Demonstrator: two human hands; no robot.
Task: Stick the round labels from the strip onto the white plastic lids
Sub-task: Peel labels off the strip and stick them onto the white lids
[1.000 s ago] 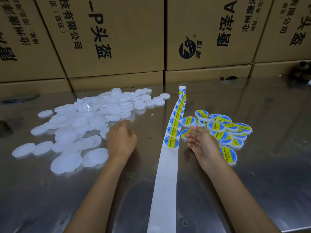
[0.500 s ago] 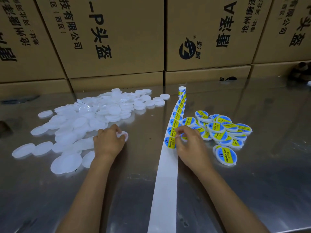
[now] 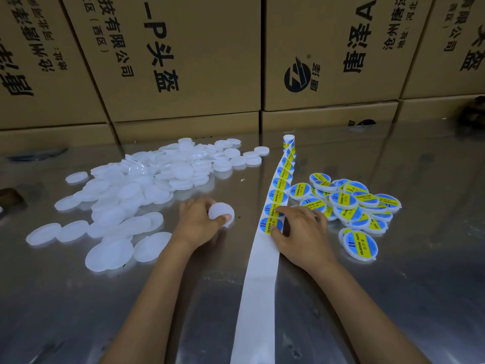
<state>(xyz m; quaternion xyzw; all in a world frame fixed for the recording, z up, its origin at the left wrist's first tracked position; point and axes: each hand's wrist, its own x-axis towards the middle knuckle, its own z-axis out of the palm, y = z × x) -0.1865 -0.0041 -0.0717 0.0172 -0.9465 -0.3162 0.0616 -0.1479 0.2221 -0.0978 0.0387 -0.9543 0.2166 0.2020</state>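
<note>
left hand (image 3: 198, 223): half a sec ago it was back at the edge of the blank pile with just a sliver of lid showing; now it's slid toward 3 o'clock, closer to the strip, fingers and thumb curled round one plain white lid (image 3: 221, 212) that's lifted and tilted so you see its whole face.

right hand (image 3: 299, 229): pretty much the same spot as before, on the right edge of the strip. Fingertips (image 3: 275, 231) are on the nearest round label (image 3: 270, 224), thumb near the one above it. Looks like it's picking at the label's edge, but honestly can't tell if it's actually pinched or just pressed.

label strip (image 3: 262, 279): white backing runs from 6 o'clock up to about 12, ending in a little roll (image 3: 288, 139). Near half is bare, blue-and-yellow labels start at the right hand and go up.

blank lids (image 3: 136, 190): big loose heap at 10 o'clock, hasn't visibly changed.

labelled lids (image 3: 349, 206): pile at 2 o'clock just right of the strip, one sitting apart (image 3: 359, 244) nearer the person. Same layout as the earlier frame.

counter (image 3: 406, 298): shiny metal, scuffed, reflects the boxes.

room: wall of stacked brown cardboard boxes (image 3: 183, 61) with black printed characters and a round logo along the far edge. Something dark at the far right edge, too blurry to call.
</note>
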